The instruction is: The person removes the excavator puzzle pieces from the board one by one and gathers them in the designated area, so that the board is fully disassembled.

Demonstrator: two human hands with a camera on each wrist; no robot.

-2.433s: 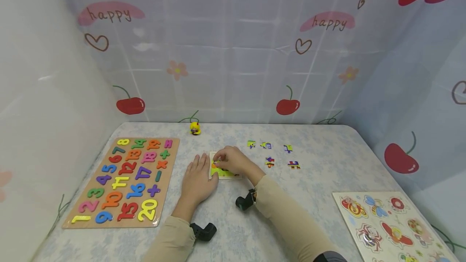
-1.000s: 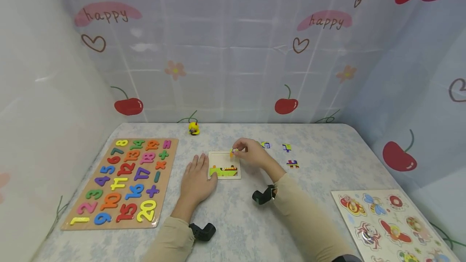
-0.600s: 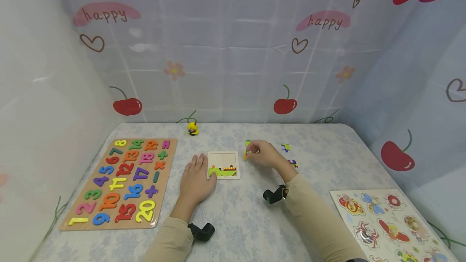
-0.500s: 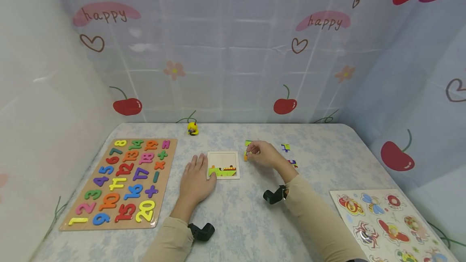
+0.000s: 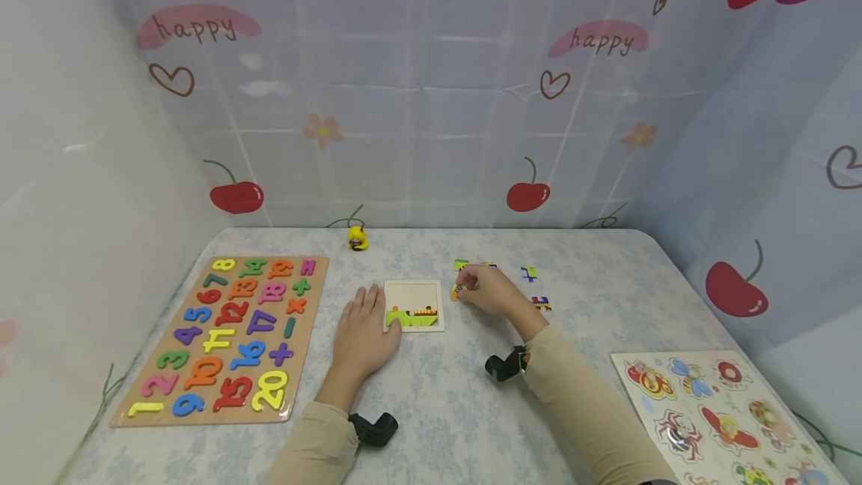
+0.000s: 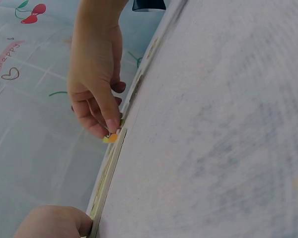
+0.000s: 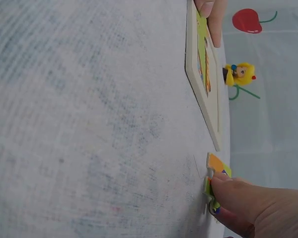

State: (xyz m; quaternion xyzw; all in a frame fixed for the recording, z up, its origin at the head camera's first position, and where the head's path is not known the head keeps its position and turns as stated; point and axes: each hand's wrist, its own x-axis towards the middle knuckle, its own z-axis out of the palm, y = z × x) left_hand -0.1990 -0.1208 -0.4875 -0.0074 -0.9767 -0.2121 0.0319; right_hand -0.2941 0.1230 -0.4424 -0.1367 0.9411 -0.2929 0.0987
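In the head view, my left hand [image 5: 367, 331] lies flat along the left side of a small wooden jigsaw board [image 5: 412, 293], its thumb on the lower left corner. A green strip of fitted pieces [image 5: 411, 318] fills the board's lower part; bare wood shows above. Just right of the board, my right hand [image 5: 493, 290] pinches an orange-and-green jigsaw piece [image 7: 219, 163] between thumb and fingers, low over the table. Behind that hand lie a green piece [image 5: 461, 265] and one partly covered piece; two more, an upper piece [image 5: 528, 273] and a striped piece [image 5: 541, 303], lie farther right.
A wooden board of coloured numbers [image 5: 225, 339] occupies the table's left side. At the right front lies an insect-picture board [image 5: 710, 410]. A small yellow-haired figurine [image 5: 358, 239] stands near the back edge, before a printed curtain [image 5: 417, 133].
From over the board, my right hand has moved right with the jigsaw piece, then dipped slightly toward the table. My left hand has stayed at the board's edge.
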